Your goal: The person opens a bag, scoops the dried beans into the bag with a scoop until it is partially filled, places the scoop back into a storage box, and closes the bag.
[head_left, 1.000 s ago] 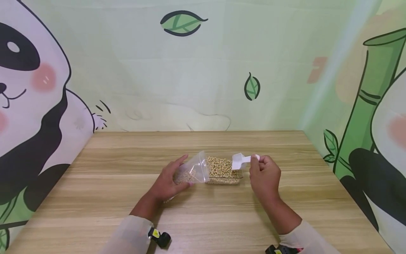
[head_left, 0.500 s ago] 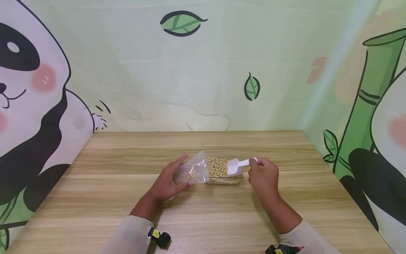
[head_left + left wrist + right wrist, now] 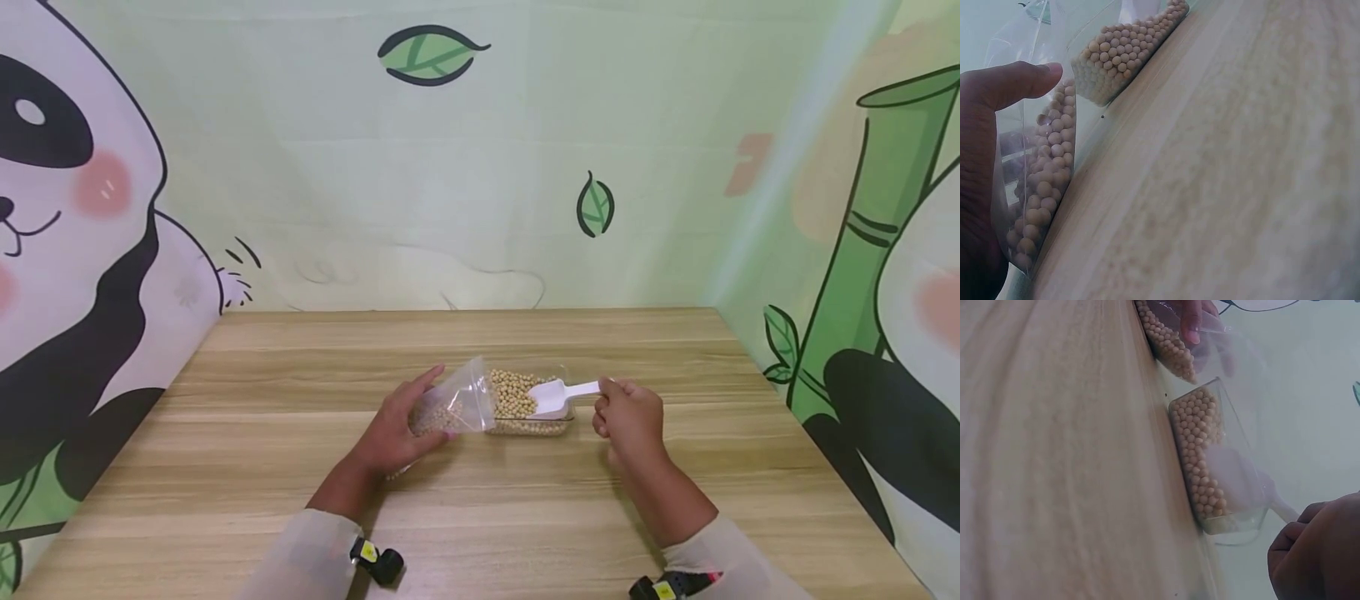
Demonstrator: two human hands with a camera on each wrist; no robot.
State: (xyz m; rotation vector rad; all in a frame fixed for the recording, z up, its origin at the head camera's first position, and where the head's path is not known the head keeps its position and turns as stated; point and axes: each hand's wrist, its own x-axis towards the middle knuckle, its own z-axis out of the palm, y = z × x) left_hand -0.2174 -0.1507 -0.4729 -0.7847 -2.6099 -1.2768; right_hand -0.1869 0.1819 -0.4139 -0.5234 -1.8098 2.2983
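My left hand [image 3: 393, 425] holds a clear zip bag [image 3: 457, 402] partly filled with soybeans [image 3: 1050, 156], its thumb on the near side. The bag lies with its mouth toward a clear rectangular container [image 3: 528, 428], also filled with soybeans [image 3: 510, 392]. My right hand [image 3: 632, 421] pinches the handle end of a small white scoop [image 3: 551, 398] between thumb and fingers. The scoop's blade dips into the beans at the container's right side; its front edge is hidden among them. In the right wrist view the scoop [image 3: 1235, 478] shows blurred through the container wall.
Bag and container stand on a wood-grain table [image 3: 480, 517]. Behind the table hangs a pale green backdrop [image 3: 337, 167] printed with leaves, pandas and bamboo. Each wrist carries a small black camera [image 3: 378, 562].
My right hand has lowered the scoop from above the container's right end and pushed it leftward into the soybeans. The left hand and the bag have stayed in place.
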